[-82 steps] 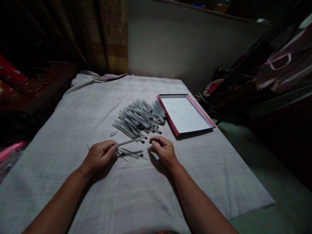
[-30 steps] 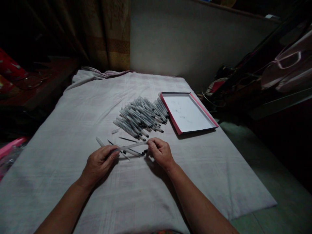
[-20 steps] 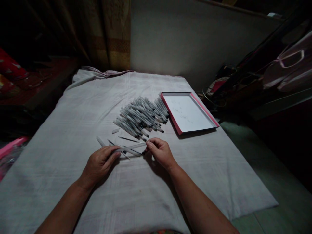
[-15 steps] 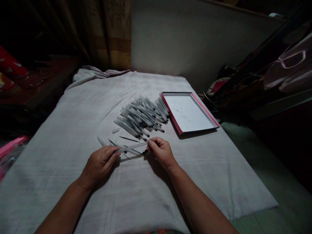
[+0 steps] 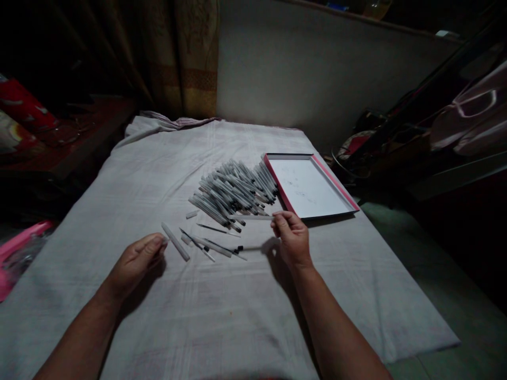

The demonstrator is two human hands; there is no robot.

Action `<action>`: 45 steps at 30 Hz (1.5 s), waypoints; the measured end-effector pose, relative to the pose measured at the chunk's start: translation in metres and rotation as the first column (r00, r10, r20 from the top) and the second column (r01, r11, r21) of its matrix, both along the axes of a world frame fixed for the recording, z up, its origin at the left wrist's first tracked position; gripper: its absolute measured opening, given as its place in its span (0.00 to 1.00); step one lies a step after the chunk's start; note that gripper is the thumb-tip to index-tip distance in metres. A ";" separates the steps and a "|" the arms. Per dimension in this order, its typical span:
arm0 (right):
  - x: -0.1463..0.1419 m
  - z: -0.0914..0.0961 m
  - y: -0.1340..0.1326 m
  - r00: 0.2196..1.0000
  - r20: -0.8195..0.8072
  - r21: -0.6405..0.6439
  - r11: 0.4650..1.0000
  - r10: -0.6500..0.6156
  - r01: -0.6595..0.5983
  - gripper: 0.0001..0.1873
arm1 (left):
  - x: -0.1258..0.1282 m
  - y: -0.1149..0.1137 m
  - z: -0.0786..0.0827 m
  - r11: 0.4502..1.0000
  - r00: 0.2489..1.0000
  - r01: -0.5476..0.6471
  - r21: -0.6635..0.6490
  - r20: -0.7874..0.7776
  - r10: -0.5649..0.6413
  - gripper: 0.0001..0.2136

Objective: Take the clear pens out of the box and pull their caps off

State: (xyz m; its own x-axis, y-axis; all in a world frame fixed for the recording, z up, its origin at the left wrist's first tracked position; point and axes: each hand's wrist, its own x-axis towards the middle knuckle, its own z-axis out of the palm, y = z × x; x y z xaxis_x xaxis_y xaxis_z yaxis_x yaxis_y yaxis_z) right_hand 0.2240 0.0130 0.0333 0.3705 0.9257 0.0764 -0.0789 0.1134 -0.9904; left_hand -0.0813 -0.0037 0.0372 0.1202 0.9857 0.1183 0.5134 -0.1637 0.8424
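Observation:
My right hand (image 5: 291, 237) pinches one end of a pale pen (image 5: 249, 217) and holds it level, just in front of a heap of many similar pens (image 5: 233, 191) on the grey cloth. My left hand (image 5: 137, 261) rests on the cloth with its fingers curled loosely and nothing in them; its fingertips lie beside a loose clear pen barrel (image 5: 175, 241). Between my hands lie a few loose pen parts (image 5: 214, 246): thin refills, a barrel, small dark tips. A short cap piece (image 5: 191, 214) lies left of the heap.
A shallow pink-rimmed box lid (image 5: 344, 194) with a white inside lies right of the heap, near the cloth's right edge. A curtain (image 5: 190, 58) hangs behind. Dark clutter and bags (image 5: 455, 121) stand at the right; a pink object (image 5: 19, 245) lies at far left.
Earlier both hands held one pen between them. My left hand has let go and dropped back left to the cloth; my right hand has carried the pen up and right toward the heap.

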 end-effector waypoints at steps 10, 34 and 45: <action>-0.025 -0.026 -0.013 0.861 0.454 -0.029 0.969 0.231 -0.244 0.08 | 0.007 0.022 -0.017 0.915 0.885 0.037 0.401 -0.438 0.156 0.18; -0.041 -0.003 0.042 0.291 0.929 -0.201 0.971 0.231 -0.128 0.09 | 0.045 0.026 -0.042 0.951 0.662 0.246 0.186 -0.749 -0.025 0.29; -0.011 -0.012 0.006 0.907 0.400 -0.005 0.989 0.135 -0.145 0.17 | 0.033 0.026 -0.033 0.831 0.864 0.089 0.550 -0.458 0.210 0.31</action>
State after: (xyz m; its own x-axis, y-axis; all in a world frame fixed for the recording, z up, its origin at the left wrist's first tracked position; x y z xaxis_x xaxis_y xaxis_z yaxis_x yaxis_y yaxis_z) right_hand 0.2135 0.0191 0.0213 0.1712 0.9618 0.2135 0.3045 0.1544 -0.9399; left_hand -0.0485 0.0221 0.0041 0.2501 0.7830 0.5696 0.8466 -0.4623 0.2638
